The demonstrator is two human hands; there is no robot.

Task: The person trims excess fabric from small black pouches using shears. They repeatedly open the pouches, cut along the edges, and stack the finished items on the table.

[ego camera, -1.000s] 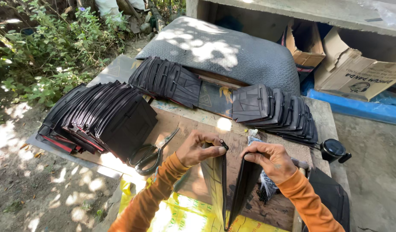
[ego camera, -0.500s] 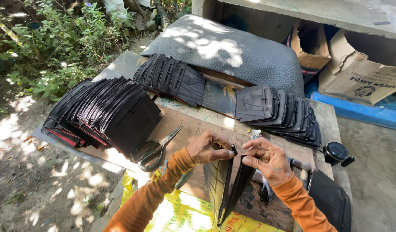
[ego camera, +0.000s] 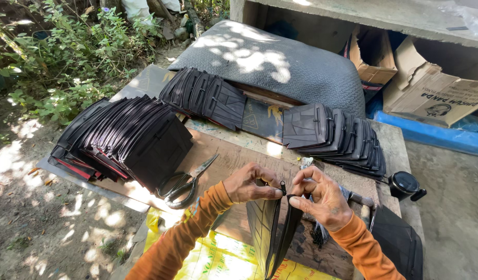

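My left hand [ego camera: 251, 184] and my right hand [ego camera: 320, 196] pinch the top edge of a dark folded piece with a zipper [ego camera: 276, 232] that hangs down between them over the wooden board [ego camera: 226, 155]. The fingers of both hands meet at the small zipper slider at the top. Both arms wear orange sleeves. Large scissors [ego camera: 184, 181] lie on the board just left of my left hand.
Stacks of black cut pieces stand at the left [ego camera: 126, 140], the back middle [ego camera: 205, 96] and the back right [ego camera: 340, 135]. A grey cushion [ego camera: 280, 62] and torn cardboard boxes [ego camera: 436, 93] lie behind. A black cup [ego camera: 404, 184] sits at the right, and plants grow at the left.
My hands drew closer together at the top of the zippered piece, and the piece folded narrower. The view shifted slightly.
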